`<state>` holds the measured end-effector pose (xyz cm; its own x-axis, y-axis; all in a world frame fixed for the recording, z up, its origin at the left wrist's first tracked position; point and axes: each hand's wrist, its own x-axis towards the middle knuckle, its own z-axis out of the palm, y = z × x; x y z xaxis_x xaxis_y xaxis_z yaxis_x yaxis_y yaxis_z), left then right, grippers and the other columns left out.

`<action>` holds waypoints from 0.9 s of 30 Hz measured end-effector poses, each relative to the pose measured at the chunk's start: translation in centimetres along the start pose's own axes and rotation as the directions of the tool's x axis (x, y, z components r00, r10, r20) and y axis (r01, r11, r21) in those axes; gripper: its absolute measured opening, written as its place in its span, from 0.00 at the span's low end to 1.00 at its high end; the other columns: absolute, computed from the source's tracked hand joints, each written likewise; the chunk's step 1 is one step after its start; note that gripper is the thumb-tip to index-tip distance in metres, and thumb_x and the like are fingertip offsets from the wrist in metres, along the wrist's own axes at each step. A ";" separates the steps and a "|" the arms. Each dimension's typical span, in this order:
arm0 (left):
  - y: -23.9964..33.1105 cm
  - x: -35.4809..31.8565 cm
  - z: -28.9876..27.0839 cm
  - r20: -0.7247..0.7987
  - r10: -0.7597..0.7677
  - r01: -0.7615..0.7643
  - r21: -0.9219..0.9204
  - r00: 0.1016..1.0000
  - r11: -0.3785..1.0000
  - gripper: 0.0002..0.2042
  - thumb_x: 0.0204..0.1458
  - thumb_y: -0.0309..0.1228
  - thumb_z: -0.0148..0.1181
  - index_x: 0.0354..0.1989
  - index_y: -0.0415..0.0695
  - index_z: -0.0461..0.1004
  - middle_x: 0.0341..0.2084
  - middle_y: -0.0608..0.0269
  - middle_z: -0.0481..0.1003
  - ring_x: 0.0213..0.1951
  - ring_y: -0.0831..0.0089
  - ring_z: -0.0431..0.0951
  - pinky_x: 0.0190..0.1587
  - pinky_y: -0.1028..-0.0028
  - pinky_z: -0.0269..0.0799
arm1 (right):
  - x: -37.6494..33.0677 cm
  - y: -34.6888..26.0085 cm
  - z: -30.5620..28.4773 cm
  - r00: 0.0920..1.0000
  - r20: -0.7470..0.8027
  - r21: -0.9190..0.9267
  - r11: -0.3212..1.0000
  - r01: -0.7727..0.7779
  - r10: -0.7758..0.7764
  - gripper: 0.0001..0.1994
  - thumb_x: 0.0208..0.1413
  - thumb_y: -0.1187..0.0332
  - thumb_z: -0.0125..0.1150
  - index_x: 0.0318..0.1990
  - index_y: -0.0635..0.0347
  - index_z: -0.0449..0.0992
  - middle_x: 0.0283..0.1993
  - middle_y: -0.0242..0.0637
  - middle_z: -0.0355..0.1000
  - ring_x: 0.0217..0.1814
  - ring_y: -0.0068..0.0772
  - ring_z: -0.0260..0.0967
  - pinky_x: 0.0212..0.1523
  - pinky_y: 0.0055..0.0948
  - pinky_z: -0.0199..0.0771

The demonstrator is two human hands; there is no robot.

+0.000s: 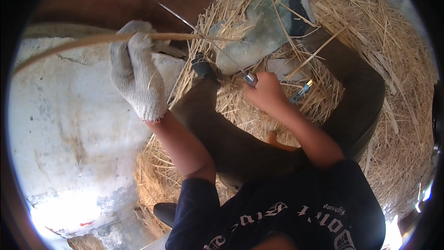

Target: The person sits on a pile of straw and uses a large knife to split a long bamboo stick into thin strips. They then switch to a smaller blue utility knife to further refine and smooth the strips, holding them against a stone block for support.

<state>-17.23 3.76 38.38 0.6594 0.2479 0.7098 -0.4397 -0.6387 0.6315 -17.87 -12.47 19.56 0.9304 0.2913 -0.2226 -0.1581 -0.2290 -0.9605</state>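
My left hand (138,71), in a whitish knitted glove, is closed around a long, thin tan strip (88,40) that looks like split bamboo or cane. One end of the strip bows down toward the left edge; the other tapers to the right. In my bare right hand (268,91) is a knife (222,50) with a long narrow blade and a metal collar; my fingers hide most of its handle. The blade slants up and left, crossing the strip to the right of the glove. Whether they touch, I cannot tell.
Pale shavings (397,111) lie heaped around my legs. Between my feet is a grey-green slab (263,30), scattered with shavings. A small blue object (301,91) lies beyond my right forearm. A stained white wall (83,111) rises at left, a brown panel (111,0) at top.
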 end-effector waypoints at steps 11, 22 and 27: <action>0.1 -0.6 0.1 0.003 0.013 -0.013 -0.004 1.000 1.000 0.10 0.64 0.25 0.57 0.50 0.34 0.75 0.39 0.56 0.78 0.36 0.71 0.80 0.41 0.71 0.80 | 2.0 3.5 0.8 0.999 -0.032 -0.074 0.997 -0.027 0.024 0.11 0.53 0.66 0.64 0.31 0.67 0.78 0.23 0.47 0.75 0.25 0.43 0.76 0.31 0.43 0.73; -0.1 0.0 -1.4 -0.126 0.137 -0.132 0.046 0.983 0.990 0.11 0.67 0.29 0.57 0.49 0.32 0.75 0.39 0.56 0.78 0.31 0.72 0.78 0.37 0.72 0.79 | 0.6 1.0 2.2 0.974 -0.031 0.043 0.973 0.226 -0.225 0.13 0.51 0.62 0.65 0.35 0.66 0.80 0.25 0.50 0.77 0.28 0.50 0.79 0.33 0.46 0.78; 0.0 -0.4 -0.3 -0.025 0.104 -0.104 0.021 0.994 0.994 0.10 0.66 0.28 0.55 0.46 0.31 0.74 0.40 0.54 0.78 0.32 0.74 0.78 0.37 0.73 0.79 | 5.5 13.7 4.6 0.969 -0.125 -0.153 0.961 -0.229 0.211 0.12 0.50 0.66 0.65 0.28 0.71 0.77 0.21 0.49 0.74 0.23 0.43 0.75 0.28 0.41 0.71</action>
<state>-17.63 3.85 38.22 0.5945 0.1980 0.7793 -0.4927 -0.6762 0.5477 -16.42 -9.77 4.40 0.9102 0.1176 -0.3971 -0.3140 -0.4293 -0.8468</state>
